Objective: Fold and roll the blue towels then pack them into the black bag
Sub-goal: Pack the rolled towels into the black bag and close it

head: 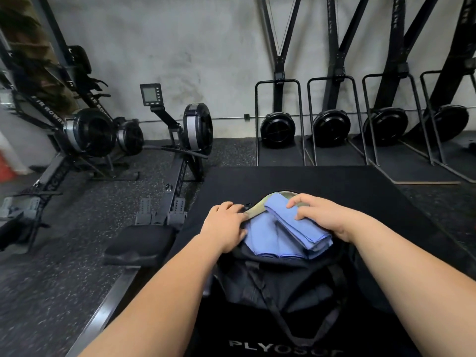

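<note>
Your right hand (322,215) curls over the far end of a folded towel (298,229). The towel is soft blue cloth lying across the mouth of the black bag (270,284), its long axis running from the far rim back toward your right wrist. Your left hand (225,225) grips the bag's limp left rim, beside blue towels (265,239) already inside. The right hand looks best placed to press it down.
</note>
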Motion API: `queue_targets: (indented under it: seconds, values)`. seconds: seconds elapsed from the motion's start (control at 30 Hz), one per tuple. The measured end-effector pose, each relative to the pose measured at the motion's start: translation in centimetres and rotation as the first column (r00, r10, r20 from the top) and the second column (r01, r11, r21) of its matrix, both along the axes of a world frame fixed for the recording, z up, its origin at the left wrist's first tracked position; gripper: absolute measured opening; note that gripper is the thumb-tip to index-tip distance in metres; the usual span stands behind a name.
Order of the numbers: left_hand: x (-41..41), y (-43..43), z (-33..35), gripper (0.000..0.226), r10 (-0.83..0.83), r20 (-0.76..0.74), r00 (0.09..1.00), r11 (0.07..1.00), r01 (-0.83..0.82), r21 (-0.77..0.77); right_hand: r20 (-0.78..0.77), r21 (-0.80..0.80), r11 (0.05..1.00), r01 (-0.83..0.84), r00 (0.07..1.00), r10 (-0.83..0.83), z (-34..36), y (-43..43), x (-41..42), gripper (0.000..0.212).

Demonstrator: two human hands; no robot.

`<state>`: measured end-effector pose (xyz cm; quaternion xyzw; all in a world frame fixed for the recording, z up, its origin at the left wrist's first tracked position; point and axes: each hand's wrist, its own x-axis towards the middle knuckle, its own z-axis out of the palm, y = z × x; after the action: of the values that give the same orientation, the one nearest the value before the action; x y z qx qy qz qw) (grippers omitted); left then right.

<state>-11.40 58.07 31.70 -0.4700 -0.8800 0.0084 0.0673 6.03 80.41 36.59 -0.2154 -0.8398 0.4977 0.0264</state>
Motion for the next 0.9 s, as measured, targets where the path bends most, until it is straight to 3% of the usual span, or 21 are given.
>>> queue_targets:
  seconds: [0.1, 0.23, 0.47, 0.57, 0.7, 0.83, 0.9]
  values:
    - [-0.8, -0.1, 0.7, 0.059, 0.058, 0.037, 0.998, 0.994, -0.061, 0.086, 0.046, 0.022, 0.999, -0.046, 0.998, 0.045, -0.4, 0.4, 0.1, 0.029]
    - [-2.1, -0.8, 2.2, 0.083, 0.067, 0.301, 0.951, 0.986, -0.109, 0.127, 0.121, 0.051, 0.994, -0.096, 0.989, 0.089, -0.3, 0.2, -0.3, 0.025]
    - [-2.2, -1.6, 3.8, 0.103, 0.011, 0.526, 0.85, 0.986, -0.097, 0.135, 0.069, 0.047, 0.988, -0.149, 0.987, 0.146, -0.3, -3.9, -4.5, 0.03]
    - [-2.0, -1.7, 4.3, 0.104, -0.011, 0.539, 0.842, 0.986, -0.081, 0.147, 0.075, 0.245, 0.964, -0.106, 0.993, 0.091, -1.2, -6.2, -7.2, 0.034]
    - [-1.7, -2.0, 4.9, 0.101, -0.045, 0.547, 0.836, 0.981, -0.067, 0.182, 0.141, 0.553, 0.833, -0.027, 0.988, -0.062, -2.7, -8.7, -9.3, 0.049]
    - [-2.0, -2.6, 4.8, 0.102, -0.038, 0.57, 0.821, 0.978, -0.086, 0.189, 0.226, 0.682, 0.726, -0.089, 0.97, -0.093, -4.4, -10.6, -9.8, 0.057]
    - [-2.3, -2.8, 4.7, 0.103, -0.042, 0.578, 0.815, 0.98, -0.081, 0.184, 0.225, 0.682, 0.723, -0.111, 0.972, -0.064, -4.3, -10.7, -10.1, 0.058]
